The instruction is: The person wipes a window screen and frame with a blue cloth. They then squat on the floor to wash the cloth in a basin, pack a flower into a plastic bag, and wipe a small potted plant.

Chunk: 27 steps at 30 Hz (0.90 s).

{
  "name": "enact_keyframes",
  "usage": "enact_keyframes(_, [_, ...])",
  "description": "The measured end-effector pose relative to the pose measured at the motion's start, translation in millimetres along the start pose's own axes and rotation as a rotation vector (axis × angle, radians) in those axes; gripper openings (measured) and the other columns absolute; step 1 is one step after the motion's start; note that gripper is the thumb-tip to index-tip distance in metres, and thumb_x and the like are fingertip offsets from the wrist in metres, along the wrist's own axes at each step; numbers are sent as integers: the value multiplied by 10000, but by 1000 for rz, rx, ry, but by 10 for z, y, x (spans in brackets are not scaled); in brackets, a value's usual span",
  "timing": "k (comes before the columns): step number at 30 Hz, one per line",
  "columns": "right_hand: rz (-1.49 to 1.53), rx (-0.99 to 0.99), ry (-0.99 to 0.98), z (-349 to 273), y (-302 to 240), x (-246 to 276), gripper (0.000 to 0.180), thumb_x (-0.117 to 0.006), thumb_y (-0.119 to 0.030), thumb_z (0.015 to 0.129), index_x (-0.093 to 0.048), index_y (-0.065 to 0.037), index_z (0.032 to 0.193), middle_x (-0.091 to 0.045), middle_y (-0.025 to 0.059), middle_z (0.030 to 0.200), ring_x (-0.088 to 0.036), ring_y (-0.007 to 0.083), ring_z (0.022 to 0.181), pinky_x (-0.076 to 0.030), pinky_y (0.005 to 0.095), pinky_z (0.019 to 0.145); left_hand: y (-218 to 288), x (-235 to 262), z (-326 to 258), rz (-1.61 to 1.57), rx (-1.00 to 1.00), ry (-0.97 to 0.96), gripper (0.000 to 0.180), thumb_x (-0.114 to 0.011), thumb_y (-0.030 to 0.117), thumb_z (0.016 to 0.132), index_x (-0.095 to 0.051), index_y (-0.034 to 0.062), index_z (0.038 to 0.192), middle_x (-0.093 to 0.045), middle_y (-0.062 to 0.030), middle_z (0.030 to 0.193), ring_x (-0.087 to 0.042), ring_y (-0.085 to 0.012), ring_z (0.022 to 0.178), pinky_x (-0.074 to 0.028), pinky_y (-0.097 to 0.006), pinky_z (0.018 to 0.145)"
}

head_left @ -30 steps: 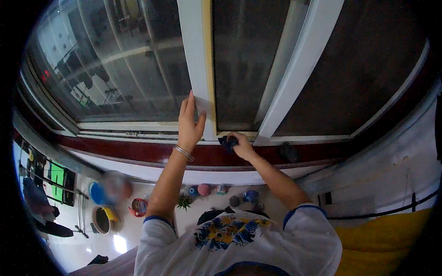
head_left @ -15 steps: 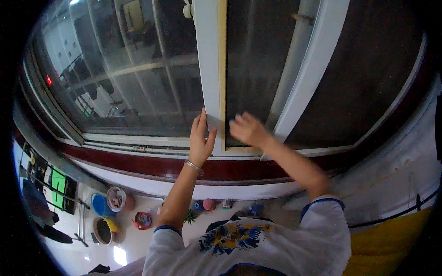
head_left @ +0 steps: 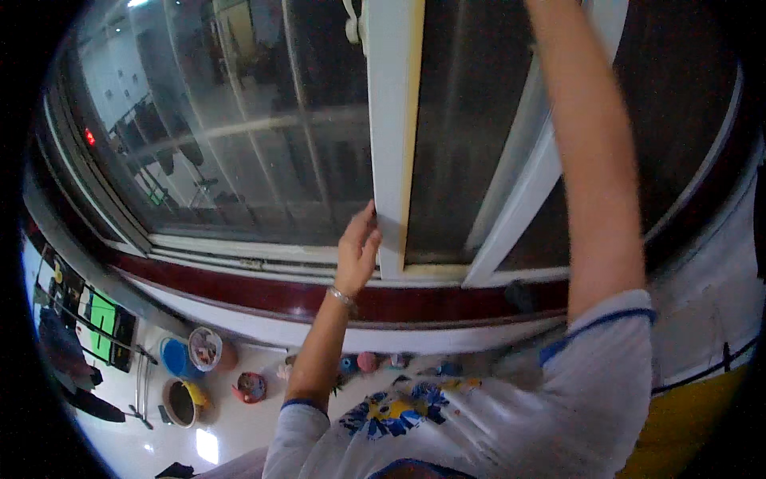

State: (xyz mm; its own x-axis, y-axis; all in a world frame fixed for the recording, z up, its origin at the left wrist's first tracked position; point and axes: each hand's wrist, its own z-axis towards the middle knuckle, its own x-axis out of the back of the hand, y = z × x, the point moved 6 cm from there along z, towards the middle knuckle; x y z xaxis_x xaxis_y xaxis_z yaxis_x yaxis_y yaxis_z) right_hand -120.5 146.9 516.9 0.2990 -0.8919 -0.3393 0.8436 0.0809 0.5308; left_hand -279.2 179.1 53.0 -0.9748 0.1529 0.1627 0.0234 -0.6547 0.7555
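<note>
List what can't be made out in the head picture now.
Right hand and anything in it: head view, cut off by the top edge.
Dark lump on the dark-red sill: head view, too blurred to identify.
Yellow cloth: head view, partly hidden by the white shirt.

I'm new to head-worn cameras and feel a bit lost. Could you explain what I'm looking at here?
There is no machine here: a person works with two bare hands. The picture comes from a wide fisheye camera on their head, looking down, so straight edges bend toward the rim. The left hand, below which a bracelet shows, is at the edge of a white window frame; I can't make out anything held in it. The right arm reaches up past the top edge, so its hand is out of view. A dark lump lies on the dark red sill. Lower left, a blue bucket stands on the floor.
</note>
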Motion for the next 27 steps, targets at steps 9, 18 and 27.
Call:
enact_keyframes(9, [487,-84,-792,-4028,-2731,1803,153,-658,-127,673,-643,-81,818,-603,48,926,-551,255,907,-476,402,777,18,13,-20,39,-31,41,458,-489,79,841,-427,11,1290,-523,-160,1133,-528,-247,1008,-424,-329,880])
enact_keyframes(18, [622,-557,-1102,-4660,-2785,2299,203,-596,16,668,-583,-48,860,-555,99,945,-503,294,991,-449,386,830,33,167,-107,42,44,26,456,-478,77,843,-427,19,1293,-510,-166,1168,-513,-253,1067,-396,-330,934])
enact_keyframes(27, [370,-982,-1123,-4642,-3172,2340,399,-615,98,497,-521,-48,856,-540,162,956,-493,369,932,-411,449,801,-1,81,-91,128,-39,54,488,-511,101,815,-425,2,1285,-518,-166,1118,-533,-269,979,-417,-330,875])
